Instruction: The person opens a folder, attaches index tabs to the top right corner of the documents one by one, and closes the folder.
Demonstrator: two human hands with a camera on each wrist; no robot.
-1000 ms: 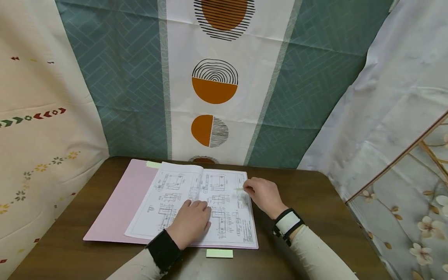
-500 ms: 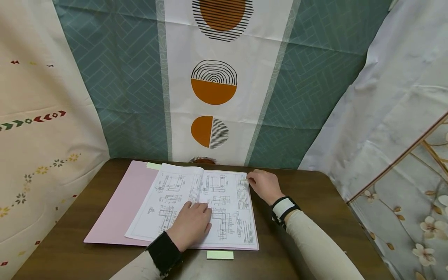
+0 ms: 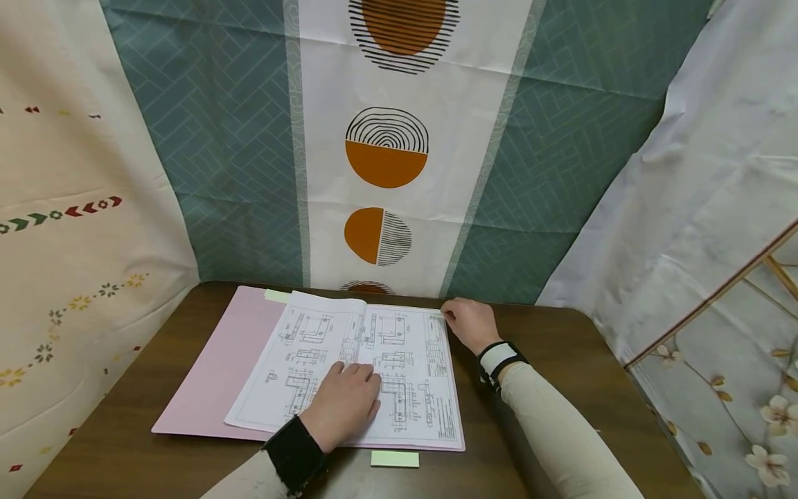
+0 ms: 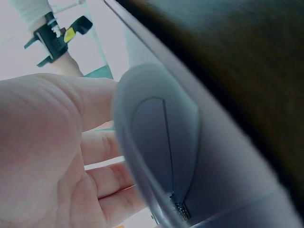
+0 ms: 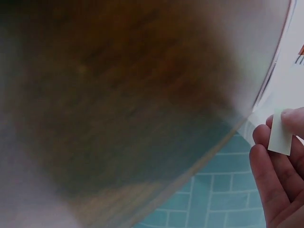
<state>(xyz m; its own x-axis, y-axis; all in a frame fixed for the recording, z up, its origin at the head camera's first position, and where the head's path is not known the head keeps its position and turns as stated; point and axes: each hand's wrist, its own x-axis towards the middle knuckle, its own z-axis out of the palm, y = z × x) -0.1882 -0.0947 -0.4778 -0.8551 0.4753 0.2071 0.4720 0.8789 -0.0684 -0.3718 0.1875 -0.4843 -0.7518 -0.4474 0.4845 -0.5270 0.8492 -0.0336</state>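
Observation:
A booklet of technical drawings [image 3: 324, 312] lies spread over a pink folder [image 3: 212, 381]. My left hand [image 3: 346, 402] rests palm down on its lower middle, fingers extended across the page. At the upper right corner of the right-hand page, my right hand [image 3: 470, 324] pinches a pale green sticky note [image 5: 280, 135]. The right wrist view shows the thumb on one face of the note and fingers behind it. In the left wrist view, my left hand [image 4: 61, 152] appears from the palm side, beside a curved shiny surface [image 4: 161, 133].
A second green sticky note [image 3: 395, 459] lies on the brown table [image 3: 536, 388] just below the folder. Another green strip [image 3: 277, 296] sits at the folder's top edge. Patterned cloth [image 3: 386, 166] hangs behind the table, with more cloth at both sides.
My right hand has moved away from me along the page's right side, up to the top corner, carrying the sticky note. The left hand has stayed in place on the page.

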